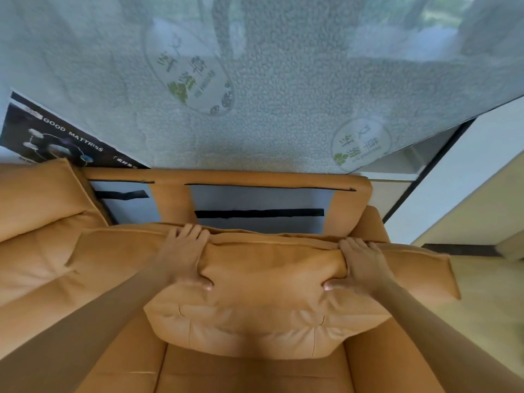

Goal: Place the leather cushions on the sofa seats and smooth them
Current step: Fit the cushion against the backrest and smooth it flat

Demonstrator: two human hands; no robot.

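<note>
Wrapped mattress (pixel 283 89) behind tan sofa (pixel 255 373) | cushion (pixel 266 302) over the seat, against the bare backrest | left hand (pixel 184 256) and right hand (pixel 360 265) each grip its upper edge, thumbs pressed in

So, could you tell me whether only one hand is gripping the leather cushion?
No, the left hand and right hand each grip the tan leather cushion from either side.

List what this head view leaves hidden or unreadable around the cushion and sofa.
- Seat under the held cushion: covered by the cushion itself.
- Fingertips of the left hand and right hand: curled behind the cushion's top edge.
- Black poster: small print too tiny, lower part hidden behind the placed back cushion.
- Sofa front: cut off by the bottom edge.
</note>
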